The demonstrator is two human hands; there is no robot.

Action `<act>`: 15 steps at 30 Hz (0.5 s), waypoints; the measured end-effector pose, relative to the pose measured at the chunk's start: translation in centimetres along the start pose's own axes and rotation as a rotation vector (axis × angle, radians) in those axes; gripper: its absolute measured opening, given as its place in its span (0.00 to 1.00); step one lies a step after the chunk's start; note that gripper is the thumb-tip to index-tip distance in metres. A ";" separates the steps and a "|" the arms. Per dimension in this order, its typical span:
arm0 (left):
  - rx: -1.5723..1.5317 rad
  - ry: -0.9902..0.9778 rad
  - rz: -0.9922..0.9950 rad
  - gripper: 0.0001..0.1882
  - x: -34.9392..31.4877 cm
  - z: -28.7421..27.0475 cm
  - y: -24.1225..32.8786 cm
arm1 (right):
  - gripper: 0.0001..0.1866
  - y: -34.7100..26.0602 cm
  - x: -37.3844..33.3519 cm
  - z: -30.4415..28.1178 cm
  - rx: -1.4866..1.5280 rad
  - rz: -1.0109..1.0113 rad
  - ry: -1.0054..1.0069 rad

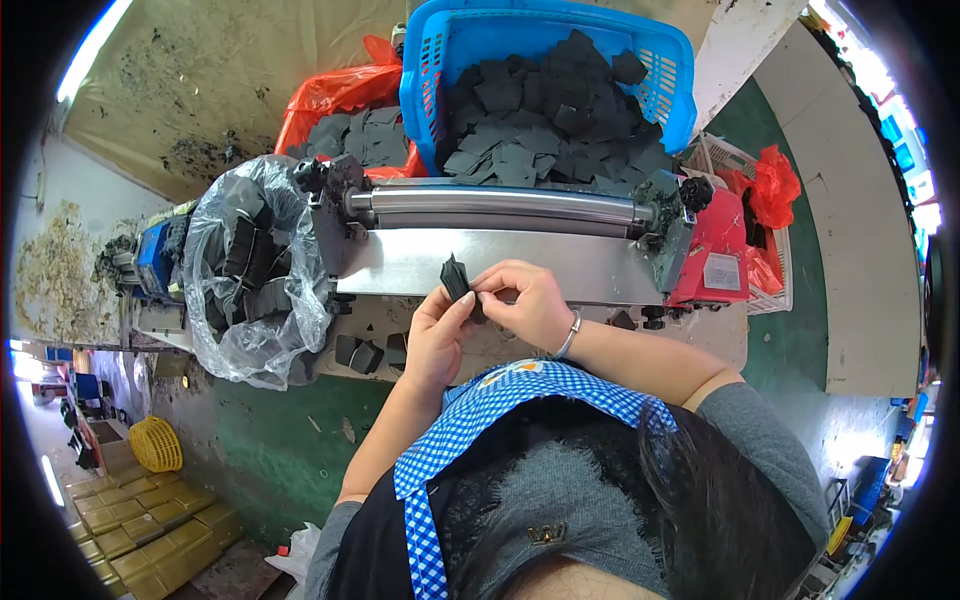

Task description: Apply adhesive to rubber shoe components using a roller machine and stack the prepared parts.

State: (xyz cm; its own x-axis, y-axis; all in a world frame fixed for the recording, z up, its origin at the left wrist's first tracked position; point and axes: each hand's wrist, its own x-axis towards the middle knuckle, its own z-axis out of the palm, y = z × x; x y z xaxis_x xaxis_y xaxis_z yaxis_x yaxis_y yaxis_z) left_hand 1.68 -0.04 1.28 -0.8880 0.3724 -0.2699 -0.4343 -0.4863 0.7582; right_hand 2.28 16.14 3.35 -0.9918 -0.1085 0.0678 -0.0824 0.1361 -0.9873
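Left hand (436, 338) pinches a black stack (456, 277); right hand (530, 303) pinches its edge at four o'clock; blue basket (520, 38) at one o'clock.

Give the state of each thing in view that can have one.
Stack of thin black pieces: held, upper end uneven.
Bare left hand: closed on the stack.
Bare right hand: fingertips at the stack; grip unclear.
Blue plastic basket with slotted sides: heaped with black pieces.
Red plastic bag left of it: open, dark pieces inside.
Clear plastic bag: open, dark bundles inside.
Shiny metal roller: turning or not, unclear.
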 end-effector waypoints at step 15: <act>-0.122 0.253 0.036 0.09 1.0 -1.4 0.8 | 0.09 4.3 2.8 -2.7 0.477 0.818 0.050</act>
State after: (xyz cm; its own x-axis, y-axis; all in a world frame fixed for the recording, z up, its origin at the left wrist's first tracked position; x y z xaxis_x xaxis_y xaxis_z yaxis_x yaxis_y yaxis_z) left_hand 0.22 -1.16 0.76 -0.9061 0.1513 -0.3951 -0.4029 -0.5934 0.6968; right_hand -1.14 19.09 -0.28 -0.7282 -0.1135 -0.6759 0.6776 -0.2669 -0.6853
